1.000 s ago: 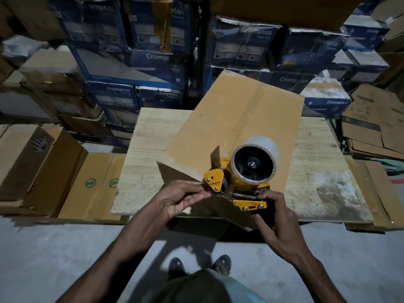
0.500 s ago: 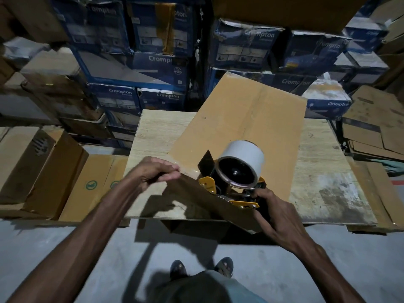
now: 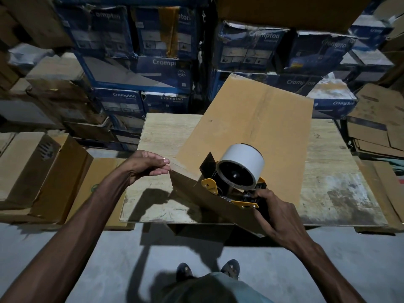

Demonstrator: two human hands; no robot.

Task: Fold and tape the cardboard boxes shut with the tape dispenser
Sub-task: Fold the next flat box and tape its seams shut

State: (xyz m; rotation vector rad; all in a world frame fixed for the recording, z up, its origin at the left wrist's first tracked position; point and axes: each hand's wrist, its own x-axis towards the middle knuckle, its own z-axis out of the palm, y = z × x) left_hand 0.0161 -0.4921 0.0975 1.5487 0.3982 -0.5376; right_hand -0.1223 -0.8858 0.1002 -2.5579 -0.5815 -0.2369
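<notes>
- Left hand [image 3: 148, 166] pinches the tape end [image 3: 172, 169] at the cardboard box's [image 3: 258, 127] near-left corner.
- Right hand [image 3: 278, 215] grips the tape dispenser [image 3: 232, 182] at the box's near edge.
- Box lies on the table [image 3: 162, 132].

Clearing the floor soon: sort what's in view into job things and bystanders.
Job: tape dispenser, gripped by right hand; tape strip, pinched by left hand; flat cardboard box; wooden table.
Lying about: blue Crompton boxes; brown cartons at left; flattened cardboard stack at right.
</notes>
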